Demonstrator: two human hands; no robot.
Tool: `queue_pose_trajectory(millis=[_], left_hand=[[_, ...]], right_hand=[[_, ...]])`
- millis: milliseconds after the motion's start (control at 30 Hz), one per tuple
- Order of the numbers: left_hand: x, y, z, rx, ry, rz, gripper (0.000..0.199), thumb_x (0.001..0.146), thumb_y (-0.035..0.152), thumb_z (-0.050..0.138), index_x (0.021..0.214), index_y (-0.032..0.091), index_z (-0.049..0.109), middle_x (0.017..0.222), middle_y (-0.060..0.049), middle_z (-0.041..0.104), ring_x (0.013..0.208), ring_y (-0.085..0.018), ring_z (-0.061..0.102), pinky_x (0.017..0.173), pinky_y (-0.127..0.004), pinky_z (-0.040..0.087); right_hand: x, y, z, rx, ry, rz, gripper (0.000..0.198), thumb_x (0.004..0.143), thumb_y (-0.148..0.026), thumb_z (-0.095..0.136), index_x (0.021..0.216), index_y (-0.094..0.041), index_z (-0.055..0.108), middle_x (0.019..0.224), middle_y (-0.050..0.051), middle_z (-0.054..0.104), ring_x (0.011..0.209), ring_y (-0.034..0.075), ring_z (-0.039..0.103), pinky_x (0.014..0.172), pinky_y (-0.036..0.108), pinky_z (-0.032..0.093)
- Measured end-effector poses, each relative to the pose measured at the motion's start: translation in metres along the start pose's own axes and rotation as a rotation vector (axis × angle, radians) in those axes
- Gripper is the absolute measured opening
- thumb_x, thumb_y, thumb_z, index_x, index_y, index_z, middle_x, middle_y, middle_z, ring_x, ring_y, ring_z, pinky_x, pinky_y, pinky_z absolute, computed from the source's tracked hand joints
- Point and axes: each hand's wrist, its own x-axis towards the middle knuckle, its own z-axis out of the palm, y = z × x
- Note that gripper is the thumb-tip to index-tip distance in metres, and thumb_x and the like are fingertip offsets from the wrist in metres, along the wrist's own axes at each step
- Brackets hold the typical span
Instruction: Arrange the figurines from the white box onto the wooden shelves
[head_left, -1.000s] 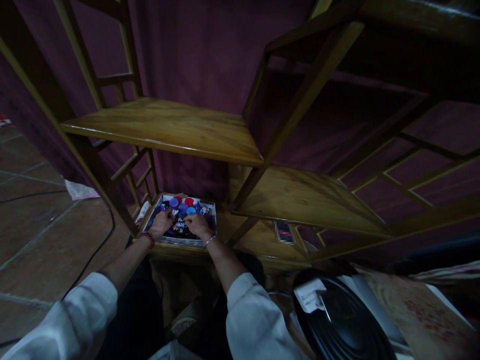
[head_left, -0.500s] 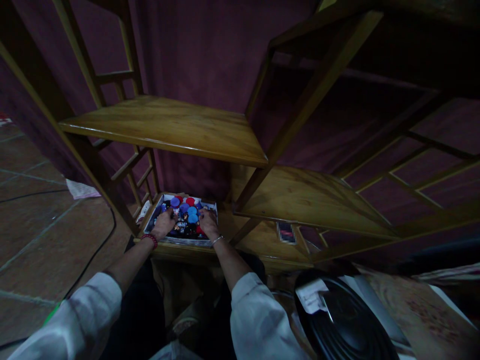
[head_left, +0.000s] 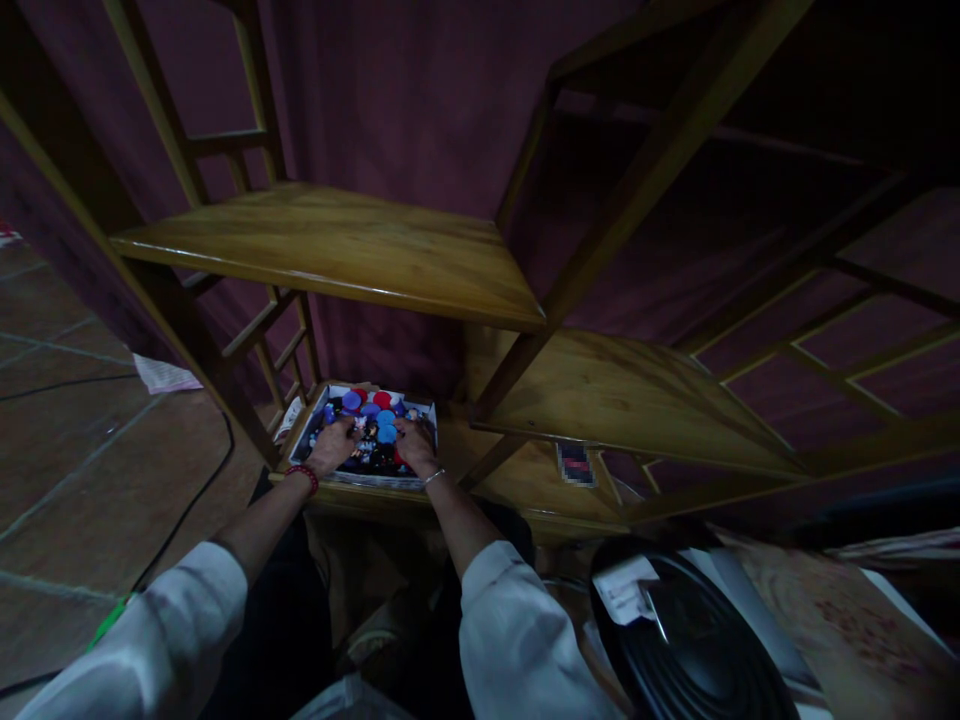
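A shallow white-edged box [head_left: 375, 482] sits on the lowest wooden shelf, full of small toy figures [head_left: 371, 455] and round pieces in blue, purple, red and black. Inside its left part lies my left hand [head_left: 332, 446], fingers bent among the figures, a red bead bracelet at the wrist. At the right side, my right hand [head_left: 415, 444] reaches in with curled fingers close to a light-blue round piece [head_left: 386, 434]; a thin silvery bangle circles that wrist. The fingertips of both hands are dark and partly hidden, so what they grip cannot be made out.
The wooden rack has an upper shelf [head_left: 330, 250] above the box and another shelf [head_left: 637, 400] to the right. A dark packet [head_left: 575, 464] lies on the low board. At bottom right stands a black ridged object [head_left: 697, 640]. A cable [head_left: 187, 515] crosses the tiled floor.
Both hands stay in the box with only slight finger movement; my right hand has shifted a little left. The view has moved slightly.
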Motion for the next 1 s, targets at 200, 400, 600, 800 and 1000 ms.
queue_pose_trajectory(millis=[200,400,600,800,1000], left_hand=[[0.000,-0.001,0.002,-0.056,-0.016,0.061,0.017,0.080,0.029,0.044,0.083,0.018,0.056,0.076,-0.003,0.061,0.069,-0.014,0.056,0.060,-0.021,0.036],[0.000,-0.003,0.003,-0.108,-0.035,0.093,0.015,0.078,0.027,0.046,0.081,0.020,0.058,0.069,0.001,0.058,0.065,-0.012,0.053,0.059,-0.021,0.035],[0.000,-0.006,0.005,-0.205,-0.056,0.138,0.018,0.075,0.029,0.047,0.085,0.020,0.060,0.070,0.002,0.060,0.066,-0.013,0.053,0.060,-0.021,0.036],[0.002,-0.009,0.008,-0.199,-0.047,0.126,0.019,0.075,0.031,0.047,0.085,0.019,0.059,0.079,-0.001,0.063,0.075,-0.015,0.057,0.064,-0.022,0.038],[-0.001,-0.006,0.005,-0.178,-0.053,0.113,0.020,0.076,0.032,0.047,0.087,0.020,0.059,0.083,0.000,0.064,0.080,-0.016,0.058,0.069,-0.022,0.040]], right_hand=[[-0.002,-0.001,-0.001,0.030,-0.022,0.023,0.033,0.072,-0.009,0.052,0.102,-0.020,0.062,0.099,0.001,0.066,0.090,0.013,0.061,0.084,0.020,0.045],[-0.006,-0.005,-0.004,0.040,-0.055,0.033,0.033,0.073,-0.010,0.053,0.103,-0.022,0.061,0.096,0.000,0.066,0.087,0.012,0.061,0.081,0.020,0.045],[-0.013,-0.016,-0.013,-0.036,-0.118,0.020,0.026,0.075,-0.014,0.053,0.097,-0.022,0.064,0.098,0.000,0.065,0.091,0.011,0.059,0.085,0.019,0.042],[-0.022,-0.027,-0.024,-0.148,-0.123,-0.053,0.024,0.075,-0.019,0.051,0.093,-0.023,0.067,0.102,0.002,0.065,0.095,0.014,0.057,0.088,0.021,0.040],[-0.027,-0.035,-0.026,-0.157,-0.126,-0.074,0.022,0.075,-0.024,0.051,0.089,-0.024,0.068,0.094,0.000,0.068,0.088,0.014,0.061,0.082,0.020,0.043]])
